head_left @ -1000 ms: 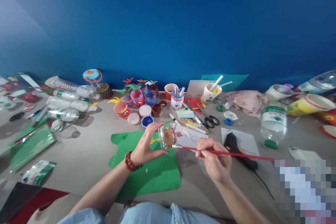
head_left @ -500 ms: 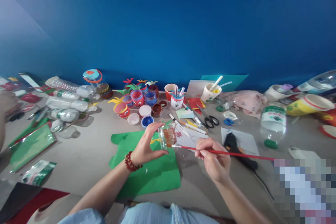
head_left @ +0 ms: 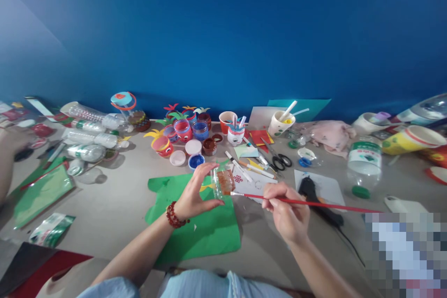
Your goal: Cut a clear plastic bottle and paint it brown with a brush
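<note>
My left hand (head_left: 195, 192), with a beaded bracelet at the wrist, grips a small clear plastic bottle piece (head_left: 222, 181) between thumb and fingers. Reddish-brown paint covers part of its side. In my right hand (head_left: 286, 209) is a long red-handled paintbrush (head_left: 324, 205), pinched partway along the handle. The brush tip points left and meets, or nearly meets, the lower side of the plastic piece. Below my left hand lies a green sheet (head_left: 206, 237). Behind the hands stand an open jar of brown paint (head_left: 210, 146) and a pot of blue paint (head_left: 196, 162).
Painted cups with paper leaves (head_left: 163, 145) stand behind the paints. Scissors (head_left: 281, 162) and pens lie to the right, with a black glue gun (head_left: 319, 202) and its cord nearer. Plastic bottles (head_left: 86, 152) are piled left. Another person's hand (head_left: 12, 144) is at the far left.
My right hand and the paintbrush have shifted slightly to the right. My left hand and the plastic piece have stayed in place. The other person's hand has moved a little.
</note>
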`<state>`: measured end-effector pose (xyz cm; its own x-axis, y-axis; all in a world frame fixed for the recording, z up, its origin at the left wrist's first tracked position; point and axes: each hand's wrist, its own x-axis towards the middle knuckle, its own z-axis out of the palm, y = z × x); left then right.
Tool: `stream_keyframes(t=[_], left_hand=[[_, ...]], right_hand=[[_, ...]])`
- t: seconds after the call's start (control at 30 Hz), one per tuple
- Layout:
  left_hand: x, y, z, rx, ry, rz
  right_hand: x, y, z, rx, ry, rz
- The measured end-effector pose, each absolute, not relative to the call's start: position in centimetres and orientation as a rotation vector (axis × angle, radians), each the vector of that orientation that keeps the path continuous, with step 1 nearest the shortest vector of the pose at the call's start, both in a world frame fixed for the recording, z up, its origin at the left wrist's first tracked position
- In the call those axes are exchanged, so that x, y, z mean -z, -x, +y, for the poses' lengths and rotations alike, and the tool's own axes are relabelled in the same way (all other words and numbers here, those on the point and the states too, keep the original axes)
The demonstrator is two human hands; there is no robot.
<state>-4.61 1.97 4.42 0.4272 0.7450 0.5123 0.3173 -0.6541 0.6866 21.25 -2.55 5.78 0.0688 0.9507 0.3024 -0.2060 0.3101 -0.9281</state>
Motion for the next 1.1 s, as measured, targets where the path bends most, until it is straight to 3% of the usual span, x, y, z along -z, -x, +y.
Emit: stream_keyframes(t=[1.1], left_hand=[[-4.56,4.61,2.01,-1.15,-2.178,0.904]], right_hand=[[-6.12,-21.19,-2.36,-1.01,0.793,-1.133]])
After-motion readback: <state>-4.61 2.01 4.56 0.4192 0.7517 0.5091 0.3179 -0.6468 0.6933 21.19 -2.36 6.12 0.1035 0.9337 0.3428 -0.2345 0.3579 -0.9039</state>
